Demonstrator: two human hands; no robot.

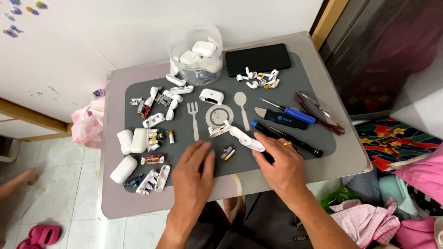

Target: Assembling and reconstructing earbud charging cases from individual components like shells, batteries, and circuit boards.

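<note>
My left hand (193, 174) lies flat on the grey mat (277, 78), fingers together, holding nothing. A small battery-like part (227, 153) sits just right of its fingertips. My right hand (280, 162) rests near the mat's front edge, its fingers touching a white earbud-case half (247, 139) marked with blue. A white case lid piece (218, 129) lies beside it on the mat's printed plate.
White earbud cases and dismantled parts (138, 140) fill the mat's left side. At the back stand a clear plastic jar of cases (195, 57), a black phone (257, 59) and loose earbuds (258, 78). Screwdrivers (288, 112), a pry tool and glasses (318, 113) lie right.
</note>
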